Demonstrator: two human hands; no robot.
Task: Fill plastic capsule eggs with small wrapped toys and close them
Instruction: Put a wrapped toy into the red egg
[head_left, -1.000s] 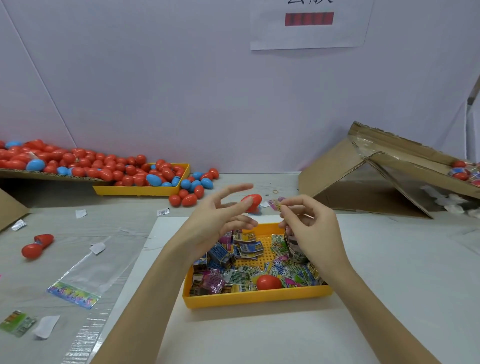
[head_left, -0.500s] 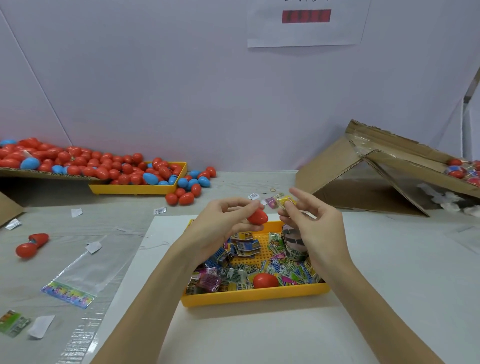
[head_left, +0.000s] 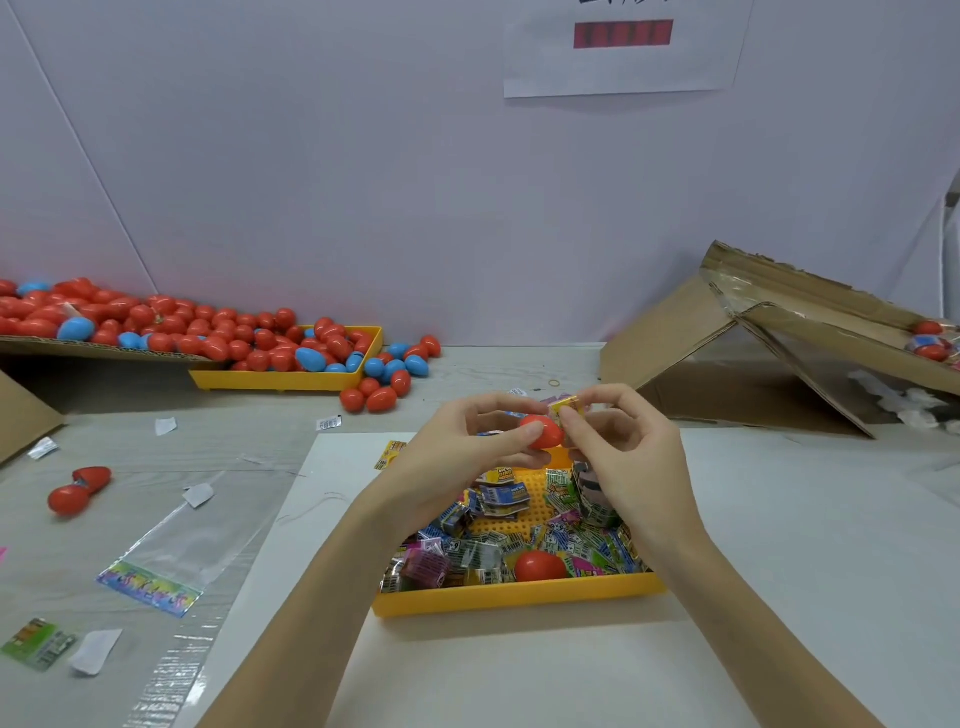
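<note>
My left hand (head_left: 467, 441) pinches a red egg half (head_left: 543, 432) between thumb and fingers, above the yellow tray (head_left: 514, 597). My right hand (head_left: 623, 447) pinches a small yellow wrapped toy (head_left: 565, 406) right at the egg half, touching it. The tray holds several small wrapped toys (head_left: 498, 493) and another red egg piece (head_left: 537, 565) near its front wall. Whether the toy is partly inside the egg half I cannot tell.
A second yellow tray (head_left: 291, 379) and cardboard at the back left carry several red and blue eggs (head_left: 249, 343). An open red egg (head_left: 78, 491) and a clear bag (head_left: 171, 556) lie at the left. A tilted cardboard box (head_left: 779, 353) stands at the right.
My left hand, open with spread fingers a second ago, took the red egg half from mid-air. Both hands drew together so the toy meets the egg half.
</note>
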